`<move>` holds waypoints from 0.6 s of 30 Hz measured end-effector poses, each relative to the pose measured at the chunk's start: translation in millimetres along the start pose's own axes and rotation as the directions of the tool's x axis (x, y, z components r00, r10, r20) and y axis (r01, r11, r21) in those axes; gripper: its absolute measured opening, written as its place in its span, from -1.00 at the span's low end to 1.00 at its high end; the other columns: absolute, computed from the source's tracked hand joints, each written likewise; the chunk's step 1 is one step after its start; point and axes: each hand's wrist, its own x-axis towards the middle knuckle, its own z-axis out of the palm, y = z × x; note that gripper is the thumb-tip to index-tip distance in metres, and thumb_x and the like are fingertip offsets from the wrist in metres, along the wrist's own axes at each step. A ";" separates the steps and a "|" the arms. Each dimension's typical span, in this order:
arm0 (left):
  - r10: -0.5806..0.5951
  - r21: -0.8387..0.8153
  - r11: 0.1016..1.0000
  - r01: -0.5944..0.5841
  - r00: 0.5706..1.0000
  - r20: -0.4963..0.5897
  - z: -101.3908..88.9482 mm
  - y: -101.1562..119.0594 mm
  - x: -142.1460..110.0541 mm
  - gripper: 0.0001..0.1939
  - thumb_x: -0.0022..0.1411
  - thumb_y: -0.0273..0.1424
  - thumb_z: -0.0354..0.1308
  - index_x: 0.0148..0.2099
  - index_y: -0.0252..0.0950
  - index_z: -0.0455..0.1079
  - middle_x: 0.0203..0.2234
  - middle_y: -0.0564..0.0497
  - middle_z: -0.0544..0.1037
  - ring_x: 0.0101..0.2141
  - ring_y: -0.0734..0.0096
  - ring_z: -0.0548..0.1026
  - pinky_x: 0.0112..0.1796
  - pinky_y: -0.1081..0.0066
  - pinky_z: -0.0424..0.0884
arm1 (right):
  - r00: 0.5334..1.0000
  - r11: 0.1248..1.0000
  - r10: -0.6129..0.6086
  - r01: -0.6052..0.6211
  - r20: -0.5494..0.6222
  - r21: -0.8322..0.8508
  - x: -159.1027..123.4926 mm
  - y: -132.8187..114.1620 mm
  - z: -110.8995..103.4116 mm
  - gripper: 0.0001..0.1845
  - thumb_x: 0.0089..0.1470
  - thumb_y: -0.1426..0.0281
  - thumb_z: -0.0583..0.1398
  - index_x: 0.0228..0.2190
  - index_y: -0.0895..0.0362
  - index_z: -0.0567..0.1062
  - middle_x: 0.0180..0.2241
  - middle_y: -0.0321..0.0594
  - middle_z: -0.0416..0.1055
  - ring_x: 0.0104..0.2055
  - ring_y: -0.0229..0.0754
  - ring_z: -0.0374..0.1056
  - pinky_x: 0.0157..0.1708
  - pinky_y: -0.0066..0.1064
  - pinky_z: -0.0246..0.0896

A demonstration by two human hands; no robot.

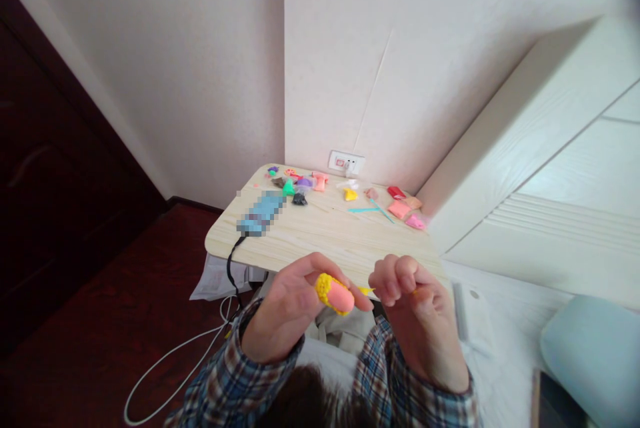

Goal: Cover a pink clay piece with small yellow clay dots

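My left hand (295, 301) holds a small clay piece (340, 296), smooth pink on one side with a bumpy yellow border, between thumb and fingers above the table's near edge. To its right, my right hand (413, 291) is raised with the fingers curled in and pressed together. A thin bit of yellow clay (367, 291) shows between the two hands, near the right fingertips; whether they grip it is unclear. Anything inside the right fingers is too small or hidden to name.
On the wooden table (310, 231) lie a pixelated phone-like device (261, 213) with a black cable, several clay packets (400, 208), a yellow clay lump (351, 195) and blue sticks (364, 210). A wall socket (347, 162) is behind. A white cable (170, 351) loops at lower left.
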 end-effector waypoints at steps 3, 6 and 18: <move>-0.007 0.015 1.000 0.008 1.000 -0.023 0.0 0.4 1.1 -0.66 0.15 -0.14 0.46 -0.19 -0.27 0.54 -0.36 -0.05 0.69 -0.31 0.30 0.55 -0.14 0.27 0.41 | 1.000 1.000 0.007 -0.007 -0.001 0.024 0.6 -2.0 -1.1 -0.58 0.23 0.07 0.34 -0.49 0.03 0.39 -0.56 -0.39 0.14 -0.52 -0.22 0.00 -0.52 -0.38 -0.05; -0.017 0.041 0.999 0.020 0.998 -0.058 2.1 0.7 1.4 -0.64 0.09 -0.15 0.50 -0.22 -0.28 0.54 -0.34 -0.07 0.68 -0.27 0.26 0.58 -0.09 0.23 0.44 | 1.000 0.999 0.007 -0.007 0.002 0.044 0.0 -4.5 -1.3 -0.59 0.25 0.07 0.32 -0.49 0.02 0.38 -0.57 -0.41 0.07 -0.53 -0.22 -0.08 -0.52 -0.37 -0.06; 0.101 0.207 0.974 -0.094 0.995 -0.023 -4.7 -14.8 0.9 -0.69 0.20 -0.16 0.46 -0.11 -0.24 0.69 -0.25 -0.11 0.70 -0.18 0.23 0.59 -0.07 0.27 0.48 | 0.996 0.996 -0.062 0.065 -0.059 0.055 -4.1 -10.9 4.0 -0.40 0.13 -0.11 0.35 -0.58 0.02 0.26 -0.62 -0.44 0.00 -0.58 -0.22 -0.12 -0.57 -0.34 -0.12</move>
